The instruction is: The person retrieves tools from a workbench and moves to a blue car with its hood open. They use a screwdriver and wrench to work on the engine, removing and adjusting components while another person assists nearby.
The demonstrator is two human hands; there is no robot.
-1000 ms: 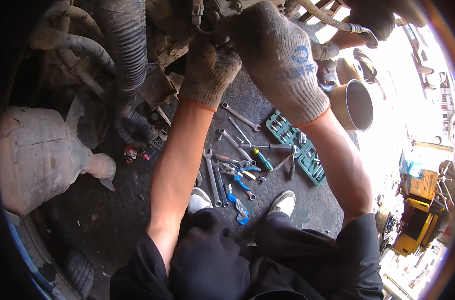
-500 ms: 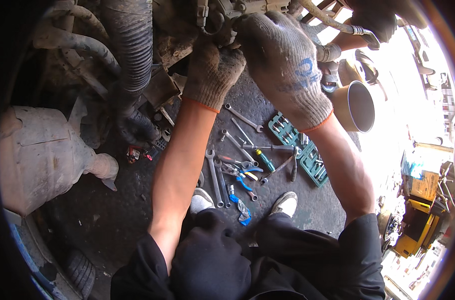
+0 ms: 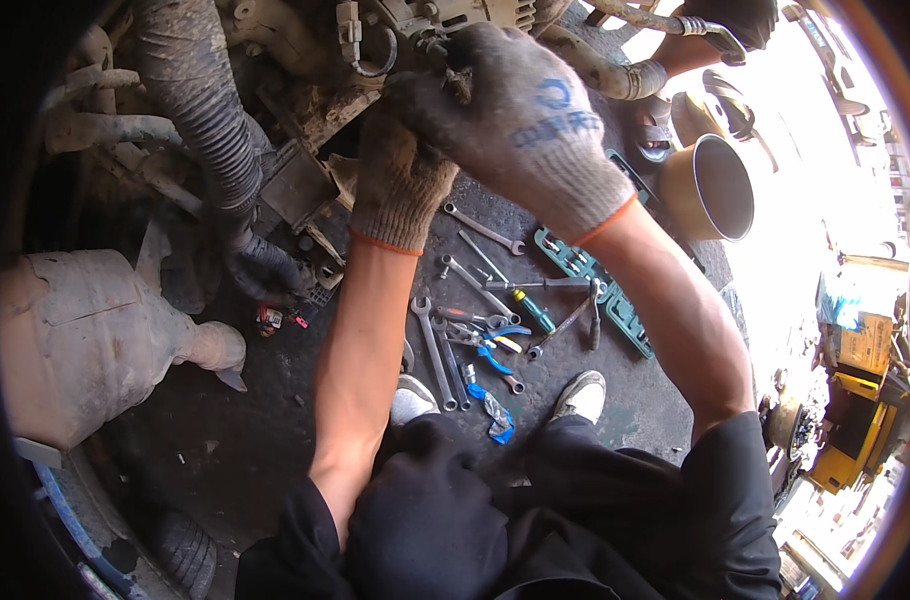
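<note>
Both my hands wear grey knit work gloves with orange cuffs and are raised to the underside of a dirty vehicle assembly. My left hand (image 3: 400, 190) is closed, its fingertips covered by the other hand. Over it, my right hand (image 3: 535, 125) curls its fingers against a cast metal housing (image 3: 465, 14) with fins. Whatever the fingers grip is hidden between the gloves. A small connector (image 3: 350, 30) with a looped wire hangs just left of the hands. Beside it runs a thick ribbed hose (image 3: 200, 105).
Wrenches (image 3: 433, 350), pliers (image 3: 490, 350) and a green screwdriver (image 3: 535, 312) lie on the dark floor below. A teal socket set case (image 3: 625, 320) and a metal bucket (image 3: 710, 188) are to the right. A large metal canister-shaped part (image 3: 95, 335) sits left. Another person's sandalled foot (image 3: 655, 140) shows upper right.
The view has shifted, so the hose and connector appear farther left. My right hand has turned and come across my left, now covering its fingertips.
</note>
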